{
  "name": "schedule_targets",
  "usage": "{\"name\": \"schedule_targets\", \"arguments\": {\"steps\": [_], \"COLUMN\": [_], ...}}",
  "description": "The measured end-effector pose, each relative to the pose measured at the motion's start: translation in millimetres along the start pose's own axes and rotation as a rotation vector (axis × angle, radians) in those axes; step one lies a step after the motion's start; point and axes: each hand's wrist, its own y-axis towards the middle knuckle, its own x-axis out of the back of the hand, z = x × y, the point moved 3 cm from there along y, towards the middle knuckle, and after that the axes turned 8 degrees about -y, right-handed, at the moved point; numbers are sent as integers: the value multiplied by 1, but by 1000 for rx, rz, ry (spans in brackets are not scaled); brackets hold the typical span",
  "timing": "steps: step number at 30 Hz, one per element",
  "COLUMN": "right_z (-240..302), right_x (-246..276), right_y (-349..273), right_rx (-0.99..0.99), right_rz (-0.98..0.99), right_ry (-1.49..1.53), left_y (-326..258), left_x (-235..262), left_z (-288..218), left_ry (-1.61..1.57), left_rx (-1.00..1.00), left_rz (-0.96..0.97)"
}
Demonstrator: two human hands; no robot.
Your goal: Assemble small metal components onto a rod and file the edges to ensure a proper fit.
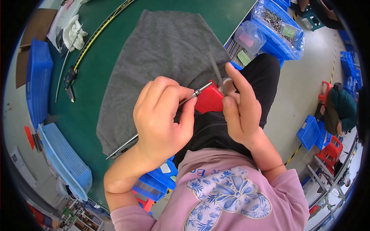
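Observation:
My left hand is closed, with thumb and index finger pinching a thin metal rod. The rod slants from lower left to upper right, and a small collar sits near its upper end. Close to that end is my right hand, fingers curled and index finger raised. At its fingertips a slim grey strip or rod is smeared by motion. A round, pale metallic piece shows beside these fingers; its kind is unclear. Below lie a grey cloth on the table and a red plastic piece, perhaps a stool seat.
The green table carries a yellow-black tape measure, a digital caliper and white gloves. Blue baskets stand at the left. A blue bin of metal parts stands at upper right. Another person is at far right.

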Motion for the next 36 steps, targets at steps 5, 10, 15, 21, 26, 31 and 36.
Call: {"name": "schedule_targets", "arguments": {"steps": [5,10,15,21,26,31,36], "right_z": [9,2,5,3,1,9,5], "right_x": [-1,-8,-7,-7,-6,-10,-11], "right_y": [-5,-17,-17,-18,-20,-8,-18], "right_rx": [128,235,230,252,272,277,293], "right_rz": [-5,31,37,10,45,-28,-45], "right_ry": [-19,-74,-136,-198,-272,-342,-399], "left_y": [0,-1,-1,-2,-2,-1,-1], "left_x": [-1,-1,-4,-5,-5,-6,-6], "left_z": [1,2,4,3,2,0,1], "left_ry": [-14,43,40,48,40,83,66], "left_rx": [34,-30,-57,-63,-55,-117,-120], "left_rz": [-45,-32,-59,-59,-48,-27,-22]}}
